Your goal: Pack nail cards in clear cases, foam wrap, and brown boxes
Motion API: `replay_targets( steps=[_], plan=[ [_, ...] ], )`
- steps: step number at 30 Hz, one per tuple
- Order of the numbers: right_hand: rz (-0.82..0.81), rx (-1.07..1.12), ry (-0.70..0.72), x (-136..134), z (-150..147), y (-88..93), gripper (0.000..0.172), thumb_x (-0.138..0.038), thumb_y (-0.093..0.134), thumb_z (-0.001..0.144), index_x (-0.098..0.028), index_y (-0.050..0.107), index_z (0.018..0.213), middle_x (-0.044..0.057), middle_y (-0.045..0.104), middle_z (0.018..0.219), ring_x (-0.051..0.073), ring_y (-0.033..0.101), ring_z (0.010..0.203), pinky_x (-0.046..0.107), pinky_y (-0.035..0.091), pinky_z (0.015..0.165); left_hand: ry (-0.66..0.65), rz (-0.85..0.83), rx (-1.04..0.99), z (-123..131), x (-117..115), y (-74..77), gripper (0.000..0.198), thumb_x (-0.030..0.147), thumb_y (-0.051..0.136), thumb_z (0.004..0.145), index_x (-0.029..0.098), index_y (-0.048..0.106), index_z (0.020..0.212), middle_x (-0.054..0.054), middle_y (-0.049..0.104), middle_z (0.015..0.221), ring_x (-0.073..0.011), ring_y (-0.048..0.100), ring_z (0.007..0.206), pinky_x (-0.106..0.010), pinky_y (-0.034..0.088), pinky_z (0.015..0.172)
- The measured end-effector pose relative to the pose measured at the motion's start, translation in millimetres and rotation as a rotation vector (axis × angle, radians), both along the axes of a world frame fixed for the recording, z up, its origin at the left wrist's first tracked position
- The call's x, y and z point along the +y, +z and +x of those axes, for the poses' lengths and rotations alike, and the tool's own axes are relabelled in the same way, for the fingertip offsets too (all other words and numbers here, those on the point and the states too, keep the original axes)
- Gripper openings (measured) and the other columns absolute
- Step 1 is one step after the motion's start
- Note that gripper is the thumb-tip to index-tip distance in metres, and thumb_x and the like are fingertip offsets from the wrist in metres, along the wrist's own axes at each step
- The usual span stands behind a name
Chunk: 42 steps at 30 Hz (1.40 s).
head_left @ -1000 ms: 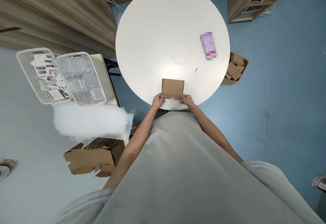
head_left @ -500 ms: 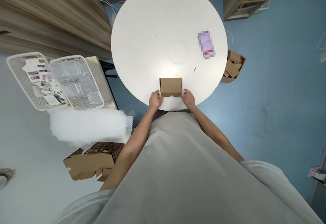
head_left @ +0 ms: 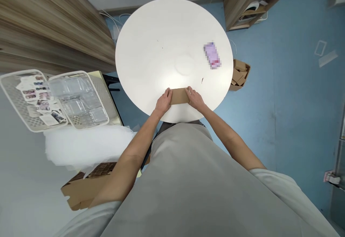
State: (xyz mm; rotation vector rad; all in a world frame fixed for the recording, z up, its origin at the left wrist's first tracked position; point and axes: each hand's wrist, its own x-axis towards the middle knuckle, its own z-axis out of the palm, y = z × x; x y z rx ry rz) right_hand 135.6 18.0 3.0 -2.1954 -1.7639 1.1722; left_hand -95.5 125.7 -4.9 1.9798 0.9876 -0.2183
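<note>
A small brown cardboard box [head_left: 179, 96] is on the white round table [head_left: 151, 50], close to its front edge. At the box's left end, my left hand [head_left: 164, 101] grips the side, fingers on the upper edge. My right hand [head_left: 195, 98] holds the opposite end, its fingers lying over the top corner. The box's top looks closed between the two hands. Its ends are hidden under my fingers.
A blurred purple item [head_left: 212, 55] lies at the table's right. An open carton [head_left: 239, 75] of cardboard pieces stands on the floor. To the left are white baskets [head_left: 81, 122], white packing sheets [head_left: 83, 147] and flat cardboard blanks [head_left: 86, 188].
Both hands have moved from the box's lower front corners up onto its ends and top edge. The box appears turned or tilted, with a narrower face showing. The whole view has shifted slightly.
</note>
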Motion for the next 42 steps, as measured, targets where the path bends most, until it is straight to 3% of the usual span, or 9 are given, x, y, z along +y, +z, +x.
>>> replay_targets(
  steps=[5, 8, 13, 16, 21, 27, 30, 36, 42],
  plan=[
    [-0.182, 0.269, -0.055, -0.6, 27.0, 17.1, 0.101, -0.032, 0.098, 0.078, -0.024, 0.052, 0.167, 0.018, 0.047, 0.175, 0.037, 0.072, 0.130, 0.053, 0.063, 0.111, -0.018, -0.267, -0.003, -19.5, 32.7, 14.3, 0.092, 0.021, 0.086, 0.075, 0.018, 0.058, 0.163, -0.018, 0.047, 0.177, -0.0465, 0.059, 0.149, -0.053, 0.052, 0.124],
    [-0.288, 0.481, -0.240, -13.8, 34.7, 26.2, 0.086, -0.041, 0.098, 0.081, -0.021, 0.064, 0.157, 0.017, 0.062, 0.164, 0.033, 0.075, 0.127, 0.047, 0.063, 0.111, 0.124, -0.505, -0.076, -37.7, 39.8, 20.3, 0.080, 0.033, 0.088, 0.081, 0.019, 0.065, 0.156, -0.016, 0.061, 0.167, -0.0394, 0.067, 0.142, -0.047, 0.056, 0.120],
    [-0.236, 0.666, -0.646, -41.1, 11.2, 30.3, 0.064, -0.055, 0.079, 0.100, -0.018, 0.068, 0.152, 0.016, 0.075, 0.148, 0.026, 0.082, 0.113, 0.039, 0.067, 0.101, 0.374, -0.562, -0.211, -50.9, 14.4, 15.6, 0.093, 0.064, 0.094, 0.075, 0.016, 0.070, 0.151, -0.020, 0.063, 0.164, -0.0409, 0.070, 0.137, -0.051, 0.058, 0.118],
    [-0.209, 0.629, -0.736, -47.6, -2.1, 29.4, 0.065, -0.059, 0.076, 0.102, -0.020, 0.067, 0.153, 0.016, 0.073, 0.152, 0.023, 0.083, 0.103, 0.034, 0.068, 0.090, 0.443, -0.528, -0.247, -51.3, -0.9, 9.5, 0.102, 0.075, 0.090, 0.075, 0.016, 0.066, 0.154, -0.022, 0.061, 0.166, -0.0399, 0.073, 0.131, -0.053, 0.061, 0.114],
    [-0.199, 0.488, -0.667, -41.6, -0.5, 29.8, 0.063, -0.060, 0.073, 0.103, -0.018, 0.069, 0.150, 0.015, 0.077, 0.141, 0.021, 0.082, 0.096, 0.030, 0.065, 0.079, 0.426, -0.491, -0.220, -51.9, -0.8, 8.4, 0.089, 0.069, 0.085, 0.084, 0.018, 0.066, 0.154, -0.020, 0.061, 0.165, -0.0337, 0.078, 0.117, -0.051, 0.065, 0.106],
    [-0.202, 0.235, -0.522, -36.0, -7.9, 36.5, 0.065, -0.055, 0.061, 0.113, -0.022, 0.054, 0.167, 0.008, 0.083, 0.117, 0.021, 0.080, 0.086, 0.036, 0.060, 0.098, 0.471, -0.600, -0.153, -52.9, 3.8, 7.5, 0.085, 0.059, 0.087, 0.089, 0.017, 0.061, 0.158, -0.024, 0.056, 0.168, -0.0348, 0.077, 0.125, -0.048, 0.069, 0.101],
    [-0.196, 0.248, -0.479, -42.9, -19.2, 39.1, 0.067, -0.051, 0.058, 0.115, -0.025, 0.043, 0.175, 0.007, 0.082, 0.123, 0.023, 0.081, 0.092, 0.037, 0.058, 0.101, 0.570, -0.584, -0.168, -55.1, -6.6, 2.4, 0.082, 0.058, 0.085, 0.091, 0.017, 0.060, 0.158, -0.025, 0.061, 0.163, -0.0356, 0.075, 0.129, -0.050, 0.067, 0.106],
    [-0.219, 0.406, -0.450, -62.5, -22.5, 39.9, 0.060, -0.047, 0.060, 0.113, -0.027, 0.049, 0.169, 0.006, 0.081, 0.125, 0.021, 0.083, 0.095, 0.035, 0.060, 0.100, 0.729, -0.547, -0.246, -54.6, -42.6, 1.0, 0.073, 0.055, 0.076, 0.098, 0.019, 0.059, 0.160, -0.021, 0.067, 0.154, -0.0298, 0.080, 0.117, -0.049, 0.066, 0.106],
    [-0.246, 0.593, -0.332, -55.1, 4.7, 17.4, 0.062, -0.046, 0.063, 0.113, -0.024, 0.049, 0.169, 0.007, 0.085, 0.115, 0.019, 0.081, 0.088, 0.033, 0.062, 0.092, 0.870, -0.429, -0.312, -30.9, -65.7, -0.9, 0.078, 0.063, 0.064, 0.105, 0.025, 0.048, 0.171, -0.020, 0.056, 0.166, -0.0267, 0.078, 0.118, -0.044, 0.067, 0.103]
  ],
)
